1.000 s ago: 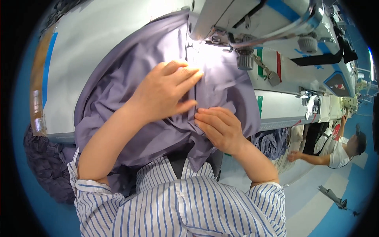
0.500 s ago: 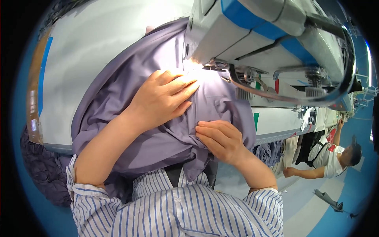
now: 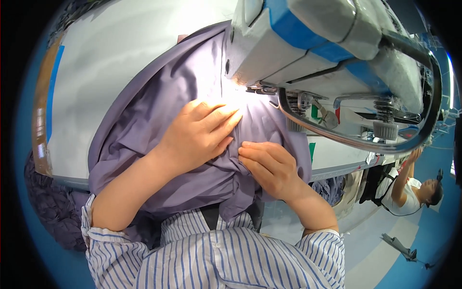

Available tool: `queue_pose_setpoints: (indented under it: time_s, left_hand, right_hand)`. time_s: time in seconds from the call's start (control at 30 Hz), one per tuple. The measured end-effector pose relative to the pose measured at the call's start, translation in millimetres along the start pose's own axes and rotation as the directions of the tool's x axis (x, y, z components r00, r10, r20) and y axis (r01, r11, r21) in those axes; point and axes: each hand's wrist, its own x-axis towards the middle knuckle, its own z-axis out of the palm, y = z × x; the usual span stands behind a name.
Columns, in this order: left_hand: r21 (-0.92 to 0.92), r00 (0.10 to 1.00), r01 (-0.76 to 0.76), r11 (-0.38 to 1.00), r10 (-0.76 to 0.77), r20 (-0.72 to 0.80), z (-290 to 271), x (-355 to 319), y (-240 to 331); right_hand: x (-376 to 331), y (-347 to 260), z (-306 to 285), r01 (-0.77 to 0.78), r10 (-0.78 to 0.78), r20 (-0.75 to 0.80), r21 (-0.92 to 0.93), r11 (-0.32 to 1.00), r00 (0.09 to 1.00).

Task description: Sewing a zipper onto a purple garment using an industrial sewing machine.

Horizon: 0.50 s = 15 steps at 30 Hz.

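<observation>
A large piece of purple fabric (image 3: 139,123) spreads over the machine bed and drapes off the near edge toward my lap. Lying on it, my left hand (image 3: 195,137) is open, its fingers stretched out toward the brightly lit sewing spot. Closer to me and to the right, my right hand (image 3: 270,168) is closed, pinching gathered fabric between thumb and fingers beside a lengthwise seam line. The white sewing machine (image 3: 293,43) with blue stripes stands over the fabric just beyond both hands. Glare from its lamp hides the needle area.
A curved metal guard bar (image 3: 356,139) juts out at the machine's right. The white table (image 3: 96,82) extends left to a taped edge (image 3: 43,115). Dark crumpled fabric (image 3: 50,207) hangs at lower left. A co-worker (image 3: 409,192) in a white top is at the far right.
My left hand has slid slightly toward me; my right hand has barely moved, still pinching. Folds right of the sewing spot have shifted. The co-worker's near arm has risen.
</observation>
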Motion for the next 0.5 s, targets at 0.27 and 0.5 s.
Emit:
queue_pose_setpoints:
  time_s: [0.27, 0.5]
  left_hand:
    - [-0.297, 0.972, 0.041, 0.954, -0.107, -0.208, 26, -8, 6]
    - [-0.472, 0.943, 0.076, 0.878, -0.217, -0.253, 33, -4, -5]
  right_hand:
    - [0, 7, 1, -0.014, 0.014, 0.020, -0.019, 1.000, 1.000]
    - [5, 14, 3, -0.099, 0.099, 0.083, -0.006, 0.995, 0.992]
